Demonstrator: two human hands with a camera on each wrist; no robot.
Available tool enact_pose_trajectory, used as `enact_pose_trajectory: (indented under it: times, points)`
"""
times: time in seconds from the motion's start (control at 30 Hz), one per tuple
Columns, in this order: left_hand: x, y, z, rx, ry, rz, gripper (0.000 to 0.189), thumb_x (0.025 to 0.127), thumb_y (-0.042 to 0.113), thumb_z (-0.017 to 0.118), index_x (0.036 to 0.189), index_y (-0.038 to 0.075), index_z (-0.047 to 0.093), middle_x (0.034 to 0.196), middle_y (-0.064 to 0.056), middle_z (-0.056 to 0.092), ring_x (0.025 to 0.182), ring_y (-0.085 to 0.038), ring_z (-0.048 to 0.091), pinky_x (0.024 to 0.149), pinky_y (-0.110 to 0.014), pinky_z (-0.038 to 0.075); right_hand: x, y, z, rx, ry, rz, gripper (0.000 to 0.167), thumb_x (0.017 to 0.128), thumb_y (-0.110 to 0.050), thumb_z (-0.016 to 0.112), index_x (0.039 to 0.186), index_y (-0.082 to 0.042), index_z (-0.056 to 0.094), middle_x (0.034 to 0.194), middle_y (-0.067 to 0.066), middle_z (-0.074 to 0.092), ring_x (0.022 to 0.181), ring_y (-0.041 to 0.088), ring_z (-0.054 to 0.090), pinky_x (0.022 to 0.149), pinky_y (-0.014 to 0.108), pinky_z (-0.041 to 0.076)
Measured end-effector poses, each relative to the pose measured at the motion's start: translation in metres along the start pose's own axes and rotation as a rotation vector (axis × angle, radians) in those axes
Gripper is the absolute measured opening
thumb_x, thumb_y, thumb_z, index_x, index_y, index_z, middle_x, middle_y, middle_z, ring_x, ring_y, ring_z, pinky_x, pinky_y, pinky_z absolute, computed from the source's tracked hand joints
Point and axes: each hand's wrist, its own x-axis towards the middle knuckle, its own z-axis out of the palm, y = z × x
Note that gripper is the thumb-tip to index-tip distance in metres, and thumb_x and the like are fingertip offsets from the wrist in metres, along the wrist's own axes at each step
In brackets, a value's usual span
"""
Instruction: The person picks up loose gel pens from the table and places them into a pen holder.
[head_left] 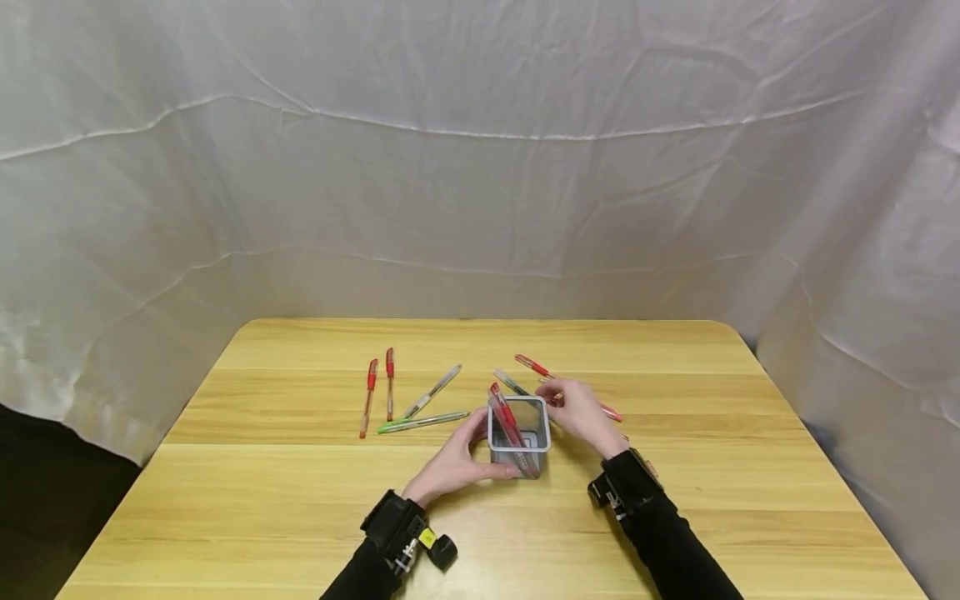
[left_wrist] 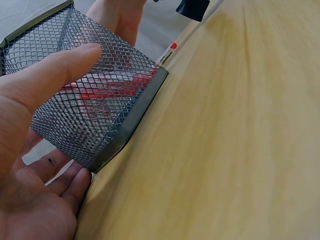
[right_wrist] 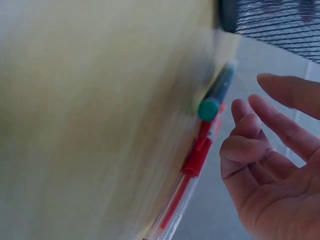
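Observation:
A mesh pen holder (head_left: 501,449) stands on the table in front of the person, with red pens (head_left: 504,408) leaning inside it. The left hand (head_left: 452,467) grips it from the left; in the left wrist view its thumb lies across the mesh wall (left_wrist: 115,60), with fingers on another side. To the right of the holder the right hand (head_left: 581,412) hovers close to the loose pens. In the right wrist view its thumb stands apart from the loosely bent fingers, which hold nothing. Near them lie a green-ended pen (right_wrist: 217,95) and a red pen (right_wrist: 197,155).
Left of the holder lie two red pens (head_left: 367,400), a clear-barrelled pen (head_left: 435,390) and a green pen (head_left: 423,422). Another red pen (head_left: 531,363) lies behind the right hand. A pale curtain (head_left: 480,200) hangs beyond the wooden table (head_left: 262,517).

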Motion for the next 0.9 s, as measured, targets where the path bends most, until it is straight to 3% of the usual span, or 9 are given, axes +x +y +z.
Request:
enact_pose_trajectory:
  times: [0.13,0.27,0.5,0.7,0.9]
  points:
    - [0.0,-0.001,0.0,0.003,0.002,-0.011,0.09,0.077,0.025,0.088,0.153,0.023,0.039,0.154,0.001,0.047,0.145,-0.026,0.042,0.124,-0.056,0.025,0.006,0.001,0.003,-0.072,-0.014,-0.015,0.014,0.083,-0.002,0.073,0.097,-0.002,0.075,0.09,0.01,0.074,0.084,0.02,0.066,0.076,0.035,0.056]
    - [0.0,-0.001,0.0,0.001,0.004,-0.014,0.091,0.077,0.026,0.088,0.153,0.024,0.039,0.155,0.0,0.047,0.146,-0.028,0.042,0.124,-0.057,0.025,0.012,0.0,0.006,-0.129,-0.035,0.024,0.011,0.081,-0.006,0.076,0.092,-0.005,0.074,0.082,0.005,0.072,0.079,0.018,0.063,0.073,0.034,0.051]
    - [0.0,-0.002,-0.001,0.003,0.004,0.009,0.093,0.078,0.024,0.088,0.155,0.019,0.036,0.155,-0.003,0.047,0.145,-0.031,0.042,0.123,-0.058,0.025,0.02,-0.002,0.01,-0.218,-0.078,0.029,0.002,0.083,-0.004,0.073,0.084,-0.004,0.074,0.079,0.005,0.072,0.077,0.02,0.066,0.071,0.035,0.053]
    - [0.0,-0.001,0.0,-0.007,-0.001,-0.005,0.092,0.078,0.025,0.088,0.154,0.02,0.037,0.156,-0.001,0.046,0.145,-0.029,0.042,0.124,-0.057,0.026,0.016,-0.002,0.01,-0.202,-0.057,0.005,0.003,0.085,-0.005,0.071,0.084,-0.002,0.072,0.076,0.005,0.068,0.071,0.018,0.059,0.064,0.03,0.047]
    - [0.001,-0.003,0.0,-0.011,0.001,0.001,0.091,0.078,0.021,0.087,0.154,0.019,0.037,0.154,-0.002,0.047,0.145,-0.03,0.042,0.123,-0.058,0.026,0.008,-0.002,0.004,-0.109,-0.008,-0.018,0.013,0.083,0.006,0.061,0.092,0.001,0.07,0.074,0.006,0.059,0.068,0.015,0.049,0.059,0.024,0.037]
